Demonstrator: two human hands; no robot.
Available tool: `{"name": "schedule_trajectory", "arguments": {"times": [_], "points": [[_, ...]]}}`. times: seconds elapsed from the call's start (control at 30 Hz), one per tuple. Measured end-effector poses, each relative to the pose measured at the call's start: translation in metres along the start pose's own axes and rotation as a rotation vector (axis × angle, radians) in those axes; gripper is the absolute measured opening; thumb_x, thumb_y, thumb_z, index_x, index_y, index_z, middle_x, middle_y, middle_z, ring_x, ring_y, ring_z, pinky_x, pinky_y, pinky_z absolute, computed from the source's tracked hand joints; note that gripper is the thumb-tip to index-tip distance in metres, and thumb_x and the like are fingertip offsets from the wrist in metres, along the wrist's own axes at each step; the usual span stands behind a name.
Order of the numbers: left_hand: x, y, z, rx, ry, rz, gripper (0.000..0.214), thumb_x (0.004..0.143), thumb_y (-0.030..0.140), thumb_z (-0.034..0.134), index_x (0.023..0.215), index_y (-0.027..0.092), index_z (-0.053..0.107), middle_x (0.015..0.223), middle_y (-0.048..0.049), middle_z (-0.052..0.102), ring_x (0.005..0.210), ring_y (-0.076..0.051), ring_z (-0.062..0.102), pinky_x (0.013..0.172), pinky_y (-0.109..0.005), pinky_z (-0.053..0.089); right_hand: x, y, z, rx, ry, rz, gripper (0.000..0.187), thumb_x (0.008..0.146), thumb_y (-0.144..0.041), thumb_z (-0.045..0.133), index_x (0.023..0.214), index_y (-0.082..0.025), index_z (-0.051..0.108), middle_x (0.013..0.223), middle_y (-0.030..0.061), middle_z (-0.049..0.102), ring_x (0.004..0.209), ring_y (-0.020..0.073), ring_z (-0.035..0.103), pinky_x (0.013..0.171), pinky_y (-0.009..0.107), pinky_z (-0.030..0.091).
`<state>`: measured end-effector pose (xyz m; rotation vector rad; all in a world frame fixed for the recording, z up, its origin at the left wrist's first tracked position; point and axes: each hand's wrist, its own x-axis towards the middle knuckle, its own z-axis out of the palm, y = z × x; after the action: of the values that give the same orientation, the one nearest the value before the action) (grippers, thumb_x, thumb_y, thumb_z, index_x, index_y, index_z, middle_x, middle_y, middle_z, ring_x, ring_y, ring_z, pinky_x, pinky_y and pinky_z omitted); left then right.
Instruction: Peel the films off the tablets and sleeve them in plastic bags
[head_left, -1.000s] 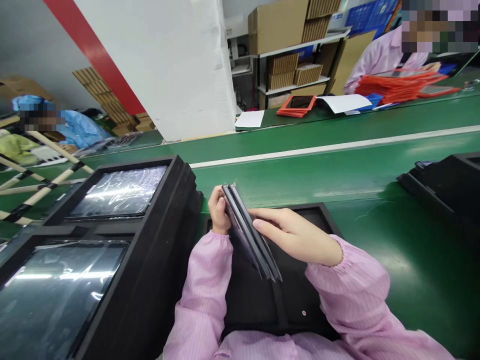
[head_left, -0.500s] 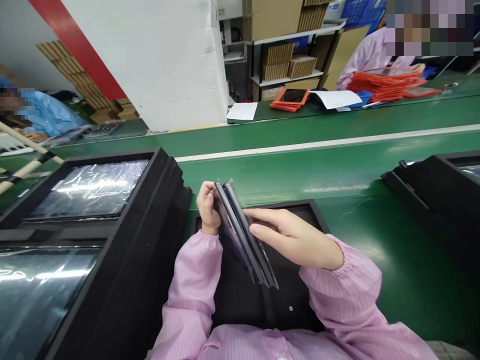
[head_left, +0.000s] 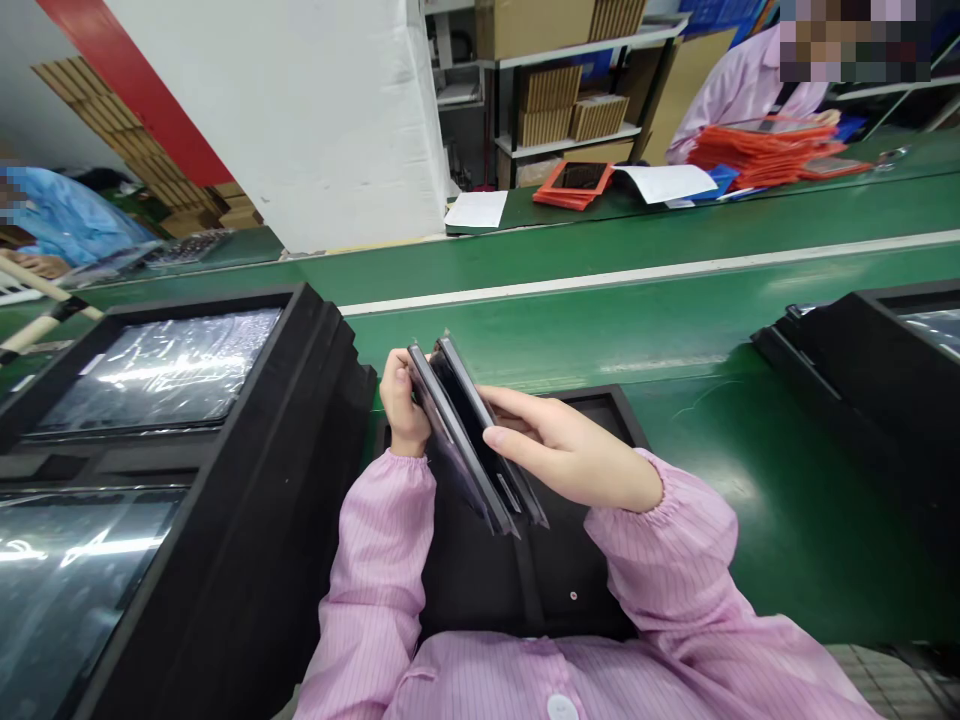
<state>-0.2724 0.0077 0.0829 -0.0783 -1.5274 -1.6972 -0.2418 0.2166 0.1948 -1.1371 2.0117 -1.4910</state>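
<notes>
Two thin dark tablets (head_left: 469,435) stand on edge, side by side, above an empty black foam tray (head_left: 592,405) in front of me. My left hand (head_left: 401,405) grips the left side of the pair, fingers curled round it. From the right, my right hand (head_left: 570,455) presses against the outer tablet with fingers stretched along its face and thumb near its edge. Both sleeves are pink. A small gap shows between the tablets at the top.
A stack of black foam trays (head_left: 300,420) holding wrapped screens (head_left: 161,365) stands at my left. Another black tray (head_left: 862,360) sits at the right on the green conveyor belt (head_left: 675,330). Across the belt lie orange cases (head_left: 757,150), papers (head_left: 476,210), and other people work there.
The tablets and both hands have shifted slightly left and up in view as the head moved. The gap between the two tablets has widened a little at the top.
</notes>
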Motion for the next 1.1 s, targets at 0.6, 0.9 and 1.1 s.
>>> {"name": "schedule_trajectory", "arguments": {"times": [0.6,0.9,1.1], "points": [[0.0,0.001,0.0,-0.034,-0.025,0.019,0.046,0.09,0.065,0.052,0.079,0.021,0.056,0.072,-0.0002,0.052,0.075,-0.021,0.066,0.074,-0.035,0.053,-0.002,-0.002,-0.011,-0.145,-0.065,-0.047,0.046,0.105,-0.029,0.041,0.149,-0.019,0.048,0.154,0.0054,0.05,0.142,0.0201,0.048,0.12,0.039,0.037],[-0.005,0.003,0.003,0.012,-0.046,0.049,0.044,0.093,0.063,0.047,0.081,0.021,0.056,0.073,-0.0022,0.058,0.077,-0.023,0.067,0.075,-0.035,0.051,-0.007,-0.005,-0.011,-0.159,-0.124,0.03,0.048,0.102,-0.031,0.046,0.148,-0.017,0.045,0.111,0.0061,0.074,0.102,0.0219,0.071,0.099,0.041,0.054],[-0.007,0.006,0.004,0.029,-0.05,0.071,0.045,0.093,0.063,0.045,0.08,0.022,0.057,0.073,-0.0022,0.062,0.075,-0.022,0.066,0.074,-0.035,0.05,-0.01,-0.005,-0.012,-0.142,-0.151,-0.004,0.047,0.101,-0.032,0.049,0.147,-0.021,0.045,0.133,0.0088,0.067,0.113,0.0226,0.07,0.1,0.04,0.056]]}}
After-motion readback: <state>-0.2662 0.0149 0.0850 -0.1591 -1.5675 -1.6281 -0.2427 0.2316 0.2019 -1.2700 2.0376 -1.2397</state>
